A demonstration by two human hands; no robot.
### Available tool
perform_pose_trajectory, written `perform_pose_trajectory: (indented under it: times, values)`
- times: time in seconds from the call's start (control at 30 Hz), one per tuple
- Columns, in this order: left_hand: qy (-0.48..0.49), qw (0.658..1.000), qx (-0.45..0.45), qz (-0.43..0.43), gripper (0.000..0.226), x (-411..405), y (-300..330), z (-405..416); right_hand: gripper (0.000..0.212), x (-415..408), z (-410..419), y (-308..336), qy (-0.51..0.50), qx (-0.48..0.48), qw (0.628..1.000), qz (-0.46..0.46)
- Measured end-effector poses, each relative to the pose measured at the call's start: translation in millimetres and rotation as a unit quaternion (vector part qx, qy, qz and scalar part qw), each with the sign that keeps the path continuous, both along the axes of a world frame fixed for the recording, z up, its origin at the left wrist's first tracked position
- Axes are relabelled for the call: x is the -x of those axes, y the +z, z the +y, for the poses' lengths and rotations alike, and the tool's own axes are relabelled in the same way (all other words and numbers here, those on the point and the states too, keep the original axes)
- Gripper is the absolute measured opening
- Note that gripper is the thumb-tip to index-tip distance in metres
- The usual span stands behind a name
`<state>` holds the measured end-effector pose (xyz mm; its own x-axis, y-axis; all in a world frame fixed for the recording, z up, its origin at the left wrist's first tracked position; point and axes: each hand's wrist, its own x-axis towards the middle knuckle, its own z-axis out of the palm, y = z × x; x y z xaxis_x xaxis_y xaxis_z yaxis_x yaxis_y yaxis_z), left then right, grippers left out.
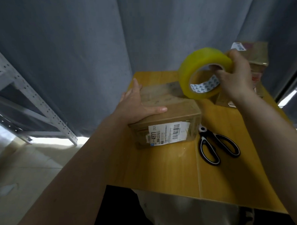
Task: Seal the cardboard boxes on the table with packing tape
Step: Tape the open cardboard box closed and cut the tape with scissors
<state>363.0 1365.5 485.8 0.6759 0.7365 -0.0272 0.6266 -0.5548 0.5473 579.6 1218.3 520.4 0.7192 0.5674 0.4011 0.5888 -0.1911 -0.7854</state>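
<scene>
Tape drawn across the box top, roll held high to one side

Cardboard box [164,118] sits near the middle of the yellow wooden table [163,170], its labelled side facing the person. The left hand [137,106] lies flat on the box's left end, fingers straight and together, thumb stretched along the top, pressing it down. The right hand [235,79] holds the tape roll [203,73] above the box's far right corner, fingers curled through the core and thumb over the rim. A clear, glossy strip runs from the roll leftward over the box top toward the left hand, so the tape's long axis follows the box's length. The roll is translucent yellow with a printed card core; the box is matt brown, already partly taped. Black-handled scissors [216,143] lie just right of the box, nearer the right hand, probably needed for the cut. More taped boxes [253,56] stand beyond the box, behind the right hand.
</scene>
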Motion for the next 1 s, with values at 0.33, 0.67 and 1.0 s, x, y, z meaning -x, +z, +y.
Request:
perform_pose_trajectory:
  times: [0.33,0.67,1.0]
  values:
    - [0.006,1.000,0.000,-0.005,0.156,0,-1,-2,0.038,-26,-20,-24,-0.067,0.126,0.990,-0.010]
    - [0.015,1.000,0.008,-0.018,0.153,-1,-3,-2,0.035,-29,-12,-52,-0.063,0.134,0.989,0.031]
    - [-0.043,0.955,-0.169,0.238,0.061,-24,8,-26,0.041,-24,-9,-69,-0.068,0.117,0.991,-0.004]
